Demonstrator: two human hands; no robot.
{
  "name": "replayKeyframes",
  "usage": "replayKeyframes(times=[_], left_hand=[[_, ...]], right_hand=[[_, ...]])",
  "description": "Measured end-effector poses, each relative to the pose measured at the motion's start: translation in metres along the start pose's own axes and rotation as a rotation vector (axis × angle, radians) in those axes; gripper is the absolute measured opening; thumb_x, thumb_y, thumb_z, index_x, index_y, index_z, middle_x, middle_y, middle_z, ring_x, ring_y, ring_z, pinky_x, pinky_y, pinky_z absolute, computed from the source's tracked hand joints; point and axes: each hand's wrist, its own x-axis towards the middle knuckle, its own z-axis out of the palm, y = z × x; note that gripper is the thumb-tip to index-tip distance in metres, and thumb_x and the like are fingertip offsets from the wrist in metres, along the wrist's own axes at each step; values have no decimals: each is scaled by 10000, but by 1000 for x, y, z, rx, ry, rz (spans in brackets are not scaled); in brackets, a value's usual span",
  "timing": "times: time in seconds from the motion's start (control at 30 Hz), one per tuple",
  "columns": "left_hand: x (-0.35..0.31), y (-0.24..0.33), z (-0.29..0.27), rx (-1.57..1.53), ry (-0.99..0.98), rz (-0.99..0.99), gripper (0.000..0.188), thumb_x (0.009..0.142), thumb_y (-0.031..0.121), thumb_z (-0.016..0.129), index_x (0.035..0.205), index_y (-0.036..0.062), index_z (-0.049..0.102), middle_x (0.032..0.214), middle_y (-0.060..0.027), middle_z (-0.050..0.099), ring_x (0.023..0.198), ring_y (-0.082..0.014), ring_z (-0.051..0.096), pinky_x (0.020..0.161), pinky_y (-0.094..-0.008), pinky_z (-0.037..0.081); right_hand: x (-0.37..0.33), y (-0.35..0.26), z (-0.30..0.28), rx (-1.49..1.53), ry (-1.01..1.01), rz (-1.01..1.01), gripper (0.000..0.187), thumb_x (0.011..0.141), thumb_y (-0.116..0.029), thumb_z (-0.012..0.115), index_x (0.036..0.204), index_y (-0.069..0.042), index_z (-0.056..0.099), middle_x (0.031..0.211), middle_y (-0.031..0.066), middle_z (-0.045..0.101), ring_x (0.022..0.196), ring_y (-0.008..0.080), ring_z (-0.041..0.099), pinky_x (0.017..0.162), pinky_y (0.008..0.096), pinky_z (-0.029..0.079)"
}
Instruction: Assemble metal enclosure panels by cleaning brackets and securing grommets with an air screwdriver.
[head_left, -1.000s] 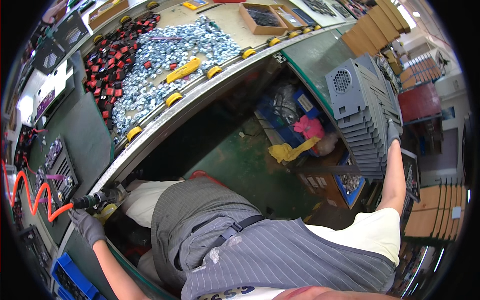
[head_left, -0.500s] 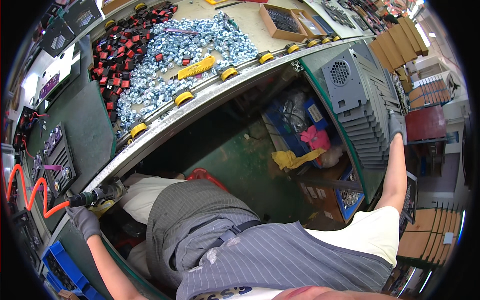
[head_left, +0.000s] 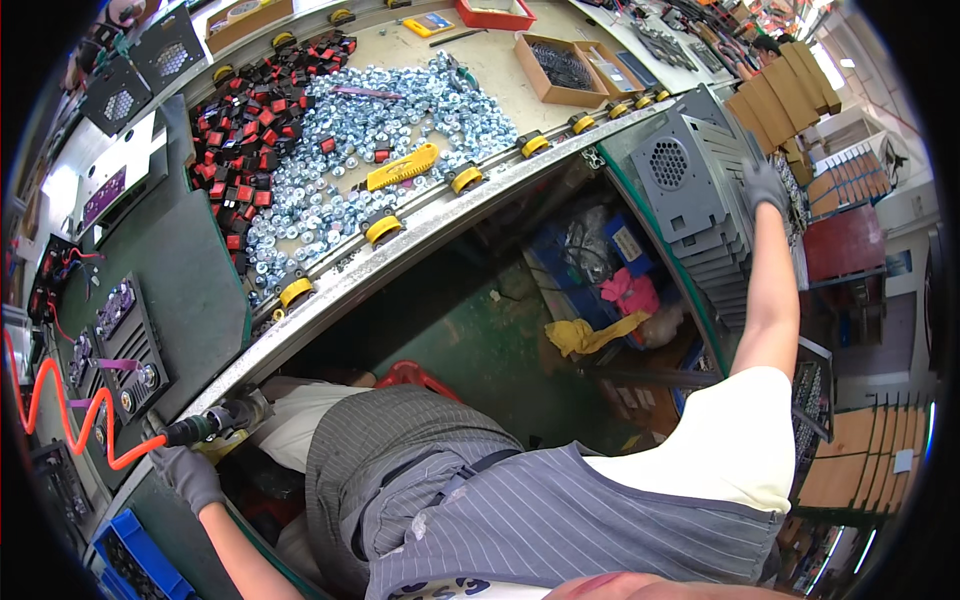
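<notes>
My left hand (head_left: 187,475), in a grey glove, is at the lower left by the bench edge. Its fingers, partly hidden, appear closed at the hose end of an air-powered driver (head_left: 218,417). An orange coiled hose (head_left: 108,435) runs off from that tool to the left. On the far right my right arm is stretched out. My right hand (head_left: 765,185), also gloved in grey, lies at the outer edge of a stack of grey metal panels (head_left: 690,190), fingers extended. The top panel has a round perforated vent.
Silver screws (head_left: 335,185), red-and-black switches (head_left: 235,140) and a yellow utility knife (head_left: 402,167) cover the bench. Yellow rollers (head_left: 383,228) line its metal edge. A cardboard box (head_left: 560,68) sits farther back. Below, a yellow cloth (head_left: 590,333) hangs by a blue bin. Lower left is another blue bin (head_left: 140,560).
My right hand has moved up and farther along the outer edge of the panel stack. My left hand and the driver keep nearly the same place at the bench; the whole view has shifted slightly.
</notes>
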Motion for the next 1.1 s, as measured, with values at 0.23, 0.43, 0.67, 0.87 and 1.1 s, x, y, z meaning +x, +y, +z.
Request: replayKeyframes(times=[0.23, 0.43, 0.67, 0.87, 1.1], left_hand=[[2, -23, 26, -111, 41, 42, 690, 676, -67, 445, 1348, 25, 318, 1382, -172, 334, 1303, -317, 265, 1090, -385, 197], [-2, 5, -8, 50, -1, 52, 539, 678, -11, 500, 1201, -108, 414, 1283, -235, 394, 1232, -379, 339, 1064, -395, 270], [2, 7, -7, 53, -63, 56, 616, 666, -24, 487, 1269, -72, 370, 1298, -216, 391, 1226, -374, 340, 1063, -404, 262], [-2, -6, 2, -50, 59, 73, 702, 666, -56, 461, 1349, 15, 314, 1352, -197, 354, 1224, -368, 339, 1066, -403, 250], [-3, -6, -2, -29, 59, 91, 656, 732, -3, 502, 1358, 94, 331, 1363, -162, 360, 1286, -320, 304, 1058, -410, 239]], right_hand=[[13, -108, 19, 156, -27, -246, 644, 685, -596, 630, 1107, -113, 561, 1090, 185, 570, 1036, 324, 538, 871, 405, 418], [5, -100, 8, 297, -21, -352, 501, 700, -501, 670, 896, -48, 579, 990, 173, 567, 956, 316, 546, 805, 395, 429], [7, -93, 4, 265, -62, -506, 520, 699, -429, 699, 1024, -35, 602, 1027, 134, 542, 983, 288, 527, 839, 370, 425], [-1, -138, -21, -83, -278, -421, 809, 641, -558, 679, 1249, -56, 495, 1260, 178, 500, 1187, 338, 428, 954, 376, 373], [54, -143, 8, 637, -612, -325, 831, 601, -112, 736, 1343, -21, 373, 1087, 99, 601, 869, 159, 579, 738, 271, 475]])
